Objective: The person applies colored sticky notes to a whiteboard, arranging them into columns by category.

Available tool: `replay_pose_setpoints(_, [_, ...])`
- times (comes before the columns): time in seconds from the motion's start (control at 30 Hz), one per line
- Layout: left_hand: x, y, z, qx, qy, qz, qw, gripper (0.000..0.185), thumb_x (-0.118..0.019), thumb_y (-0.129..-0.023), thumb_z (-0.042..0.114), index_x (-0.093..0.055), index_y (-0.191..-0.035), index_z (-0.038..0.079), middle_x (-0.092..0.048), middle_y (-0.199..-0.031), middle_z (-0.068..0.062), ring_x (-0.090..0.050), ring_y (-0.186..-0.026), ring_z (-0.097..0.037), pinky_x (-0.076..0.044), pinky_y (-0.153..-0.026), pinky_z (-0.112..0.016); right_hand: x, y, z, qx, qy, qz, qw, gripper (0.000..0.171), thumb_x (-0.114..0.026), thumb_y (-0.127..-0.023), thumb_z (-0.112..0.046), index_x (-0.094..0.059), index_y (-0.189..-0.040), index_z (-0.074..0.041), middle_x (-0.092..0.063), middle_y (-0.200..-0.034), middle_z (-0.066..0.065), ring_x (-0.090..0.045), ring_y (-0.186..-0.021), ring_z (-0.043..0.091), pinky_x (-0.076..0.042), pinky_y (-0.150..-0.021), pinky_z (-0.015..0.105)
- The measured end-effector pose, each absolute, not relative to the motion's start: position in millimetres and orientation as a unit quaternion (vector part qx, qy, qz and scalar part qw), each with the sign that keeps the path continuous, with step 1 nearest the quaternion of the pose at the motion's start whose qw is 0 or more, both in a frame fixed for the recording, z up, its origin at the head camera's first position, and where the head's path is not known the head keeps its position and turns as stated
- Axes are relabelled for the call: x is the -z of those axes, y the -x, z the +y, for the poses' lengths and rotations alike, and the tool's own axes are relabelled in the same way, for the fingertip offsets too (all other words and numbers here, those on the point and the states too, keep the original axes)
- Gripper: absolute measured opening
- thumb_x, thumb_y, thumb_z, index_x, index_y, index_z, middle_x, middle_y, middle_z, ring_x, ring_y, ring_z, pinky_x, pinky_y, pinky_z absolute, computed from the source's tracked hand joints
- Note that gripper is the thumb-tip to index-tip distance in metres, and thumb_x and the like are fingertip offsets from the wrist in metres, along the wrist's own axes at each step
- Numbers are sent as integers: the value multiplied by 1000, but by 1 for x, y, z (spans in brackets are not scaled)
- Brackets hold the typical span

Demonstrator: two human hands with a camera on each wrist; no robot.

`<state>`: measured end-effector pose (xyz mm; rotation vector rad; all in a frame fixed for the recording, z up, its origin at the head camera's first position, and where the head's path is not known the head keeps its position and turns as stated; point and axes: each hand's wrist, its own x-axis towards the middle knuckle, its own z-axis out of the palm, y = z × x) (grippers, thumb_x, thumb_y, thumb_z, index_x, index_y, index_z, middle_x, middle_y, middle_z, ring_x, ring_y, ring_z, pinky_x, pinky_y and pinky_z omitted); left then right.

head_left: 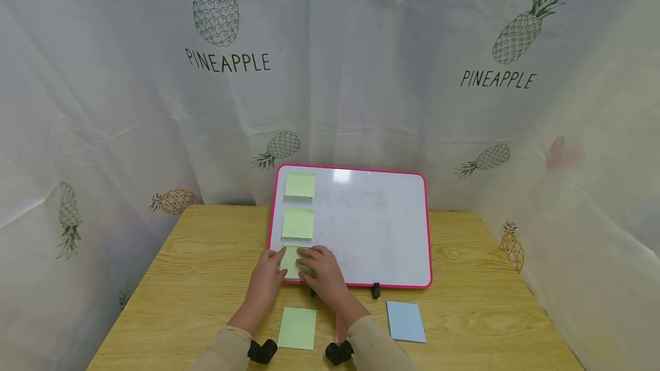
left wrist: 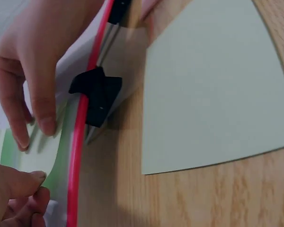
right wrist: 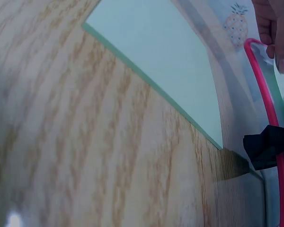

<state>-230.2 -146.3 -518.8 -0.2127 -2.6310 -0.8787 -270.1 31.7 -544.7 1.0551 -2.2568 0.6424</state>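
A pink-framed whiteboard [head_left: 361, 228] leans at the back of the wooden table. Two green sticky notes [head_left: 299, 185] [head_left: 297, 224] sit in its left column. A third green note [head_left: 291, 265] [left wrist: 45, 153] lies at the lower left corner under both hands. My right hand [head_left: 323, 271] [left wrist: 31, 90] presses straight fingers flat on this note. My left hand [head_left: 267, 273] [left wrist: 21, 191] [right wrist: 276, 28] is at the note's left edge, thumb against curled fingers, and seems to pinch it. A green sticky pad [head_left: 297, 328] [left wrist: 213, 85] [right wrist: 156, 61] lies on the table between my forearms.
A blue sticky pad [head_left: 405, 321] lies to the right, in front of the board. Black clip feet [head_left: 376, 289] [left wrist: 97, 94] [right wrist: 267, 144] hold the board's lower frame. Pineapple-print curtains enclose the table on three sides. Bare wood [head_left: 206, 268] lies left of the board.
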Motion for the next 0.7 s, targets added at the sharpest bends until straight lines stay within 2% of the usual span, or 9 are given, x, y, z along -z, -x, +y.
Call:
replay_pose_setpoints(0.17, [522,227,-144,262,114,-930,231,51,-80,-73,-9,-63,-121,-7,-52,-116,-18,-61,-98,-31,-55,-76,-37,546,271,31,-227,-392,-845,285,32,-84,-77,-20,-75,-108,-17,-63,-127,-4,-52,-113,18,-45,-91,36])
replay_pose_setpoints(0.4, [528,227,-145,195,161,-928,275,48,-81,-71,-10,-67,-117,-4,-56,-126,-17,-63,-104,-30,-56,-73,-36,545,271,32,-204,-385,-853,288,35,-85,-75,-22,-75,-108,-18,-63,-128,-3,-52,-114,18,-44,-93,37])
replay_pose_setpoints(0.57, [532,225,-147,139,157,-942,263,48,-83,-73,3,-68,-119,4,-55,-135,-13,-64,-100,-31,-55,-70,-40,548,271,34,-186,-385,-852,302,36,-85,-75,-24,-74,-110,-18,-62,-130,-3,-52,-118,20,-43,-97,38])
replay_pose_setpoints(0.7, [532,224,-148,91,148,-954,244,50,-82,-78,21,-67,-124,10,-51,-142,-9,-56,-111,-34,-52,-76,-48,550,271,36,-184,-383,-855,297,38,-84,-76,-26,-74,-112,-18,-59,-134,-2,-48,-126,23,-39,-103,40])
